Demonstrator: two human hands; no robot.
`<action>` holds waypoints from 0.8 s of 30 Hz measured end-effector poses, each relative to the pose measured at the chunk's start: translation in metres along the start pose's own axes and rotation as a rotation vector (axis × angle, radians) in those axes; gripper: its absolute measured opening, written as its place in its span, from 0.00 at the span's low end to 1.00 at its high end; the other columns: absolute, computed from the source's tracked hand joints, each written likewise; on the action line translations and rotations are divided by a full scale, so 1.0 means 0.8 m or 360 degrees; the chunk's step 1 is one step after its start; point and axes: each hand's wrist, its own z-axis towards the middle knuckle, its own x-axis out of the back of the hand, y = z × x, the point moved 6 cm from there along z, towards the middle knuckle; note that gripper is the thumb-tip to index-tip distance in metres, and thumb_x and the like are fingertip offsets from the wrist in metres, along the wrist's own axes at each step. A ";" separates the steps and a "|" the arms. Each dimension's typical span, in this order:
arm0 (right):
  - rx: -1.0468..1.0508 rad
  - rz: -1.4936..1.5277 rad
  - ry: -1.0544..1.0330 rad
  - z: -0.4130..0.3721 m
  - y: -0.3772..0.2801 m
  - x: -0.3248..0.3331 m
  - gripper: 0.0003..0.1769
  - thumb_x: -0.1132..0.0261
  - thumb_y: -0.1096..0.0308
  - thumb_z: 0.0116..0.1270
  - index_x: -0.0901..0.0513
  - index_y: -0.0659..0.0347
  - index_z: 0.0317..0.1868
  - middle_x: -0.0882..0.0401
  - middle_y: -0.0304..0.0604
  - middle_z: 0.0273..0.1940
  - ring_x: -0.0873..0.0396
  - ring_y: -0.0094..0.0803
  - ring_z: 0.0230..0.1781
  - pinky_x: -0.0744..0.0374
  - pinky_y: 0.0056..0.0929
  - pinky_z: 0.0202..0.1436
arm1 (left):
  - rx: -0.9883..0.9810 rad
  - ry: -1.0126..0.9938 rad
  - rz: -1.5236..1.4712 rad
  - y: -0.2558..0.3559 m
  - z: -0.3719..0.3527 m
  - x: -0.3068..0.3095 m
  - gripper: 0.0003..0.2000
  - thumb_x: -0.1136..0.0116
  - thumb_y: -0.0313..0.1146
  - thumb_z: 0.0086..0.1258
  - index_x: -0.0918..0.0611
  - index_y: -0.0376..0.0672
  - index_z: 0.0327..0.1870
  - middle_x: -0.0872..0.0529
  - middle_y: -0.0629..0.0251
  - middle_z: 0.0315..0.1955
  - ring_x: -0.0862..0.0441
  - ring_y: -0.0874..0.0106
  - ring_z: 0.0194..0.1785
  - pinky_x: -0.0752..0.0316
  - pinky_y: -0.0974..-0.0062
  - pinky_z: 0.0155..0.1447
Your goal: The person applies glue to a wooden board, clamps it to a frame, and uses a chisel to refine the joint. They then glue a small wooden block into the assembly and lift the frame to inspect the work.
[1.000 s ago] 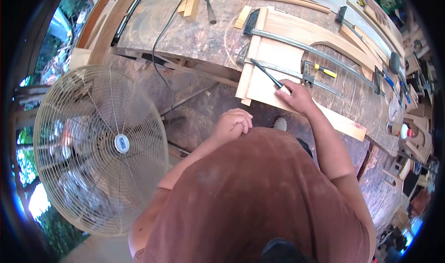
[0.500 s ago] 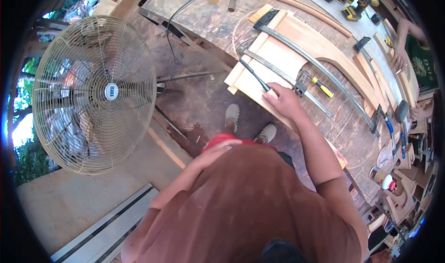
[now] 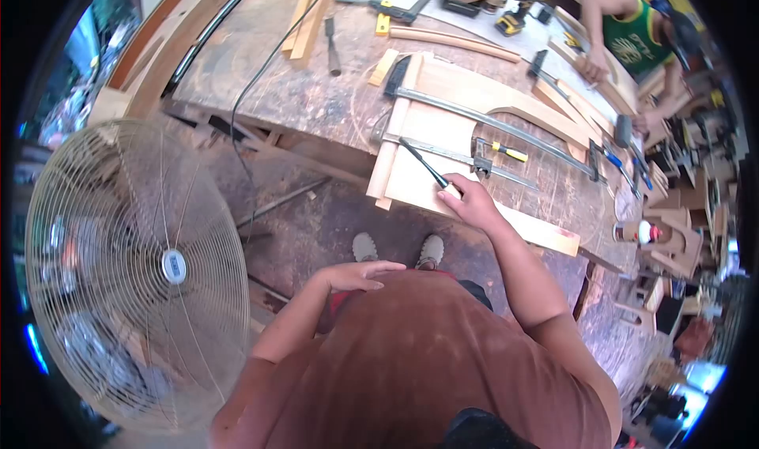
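Head view: slim dark tool [image 3: 428, 167], pale-handled.

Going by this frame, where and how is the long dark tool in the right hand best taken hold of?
Probably by its pale handle, from the person's near right side: the long dark tool slants with its slim shaft pointing away, leaving the handle end toward the person, where the right hand holds it.

Single head-worn view, forward and steeply down over the wearer's brown shirt [image 3: 443, 354] onto the nearby workbench [image 3: 316, 93]
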 end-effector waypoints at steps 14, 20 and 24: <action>-0.0684 -0.0261 0.0969 -0.186 0.222 0.234 0.25 0.30 0.62 0.64 0.21 0.58 0.61 0.15 0.53 0.43 0.17 0.45 0.41 0.20 0.39 0.48 | -0.0360 0.1523 0.0759 0.100 -0.029 0.208 0.21 0.40 0.33 0.74 0.25 0.35 0.65 0.17 0.55 0.55 0.19 0.69 0.58 0.25 0.72 0.63; -0.0849 -0.0587 0.1245 -0.258 0.376 0.302 0.25 0.29 0.61 0.62 0.21 0.55 0.59 0.15 0.55 0.45 0.16 0.52 0.44 0.20 0.45 0.50 | -0.0333 0.1748 -0.0229 0.121 0.013 0.232 0.28 0.56 0.54 0.81 0.30 0.39 0.68 0.18 0.56 0.55 0.18 0.71 0.51 0.23 0.72 0.53; -0.0925 -0.0622 0.1109 -0.265 0.415 0.328 0.24 0.28 0.64 0.59 0.19 0.56 0.57 0.16 0.54 0.46 0.17 0.52 0.47 0.21 0.44 0.53 | -0.0334 0.1683 -0.0538 0.117 0.044 0.234 0.27 0.57 0.56 0.80 0.25 0.37 0.58 0.15 0.58 0.50 0.15 0.74 0.48 0.21 0.75 0.49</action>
